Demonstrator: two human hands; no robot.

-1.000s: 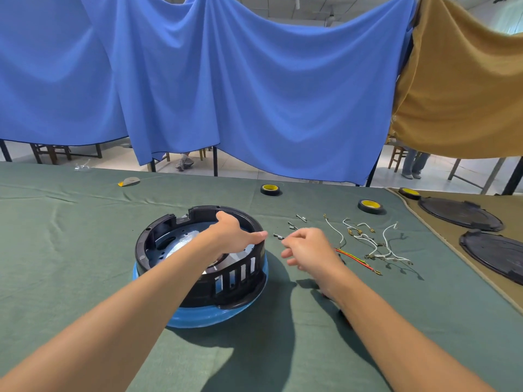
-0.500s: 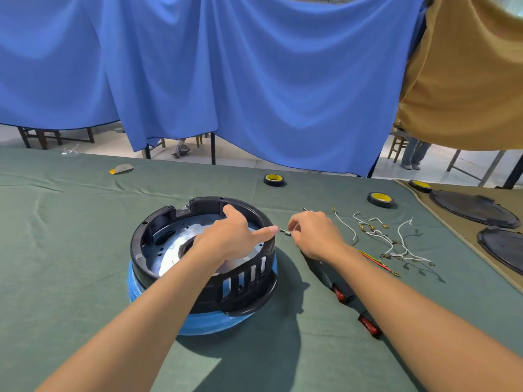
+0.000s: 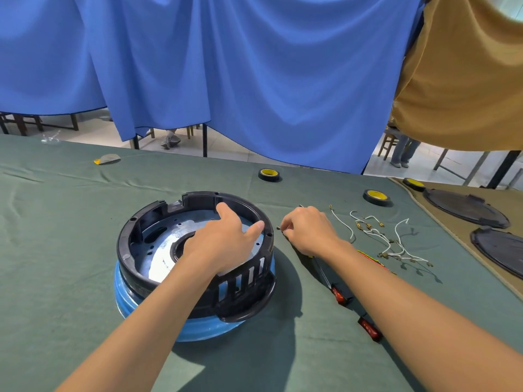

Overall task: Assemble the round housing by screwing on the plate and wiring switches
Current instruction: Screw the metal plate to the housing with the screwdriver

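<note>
A round black housing (image 3: 133, 241) sits on a blue ring base (image 3: 124, 298) on the green cloth. A silver metal plate (image 3: 158, 250) lies inside it. My left hand (image 3: 223, 239) rests over the plate with fingers spread, thumb by the right rim. Just right of the housing, my right hand (image 3: 308, 230) pinches a small screw (image 3: 279, 228) at the cloth. White wires (image 3: 379, 236) with brass terminals lie further right. Two red rocker switches (image 3: 341, 295) lie beside my right forearm.
Two rolls of black tape with yellow cores (image 3: 268, 174) (image 3: 376, 197) stand at the back. Black round lids (image 3: 464, 207) rest on the tan cloth at the right. Blue and tan curtains hang behind the table. A small grey scrap (image 3: 109, 158) lies far left.
My right hand moved forward to the screws beside the housing and closed its fingertips on one. The left hand stayed over the plate. The camera moved closer.
</note>
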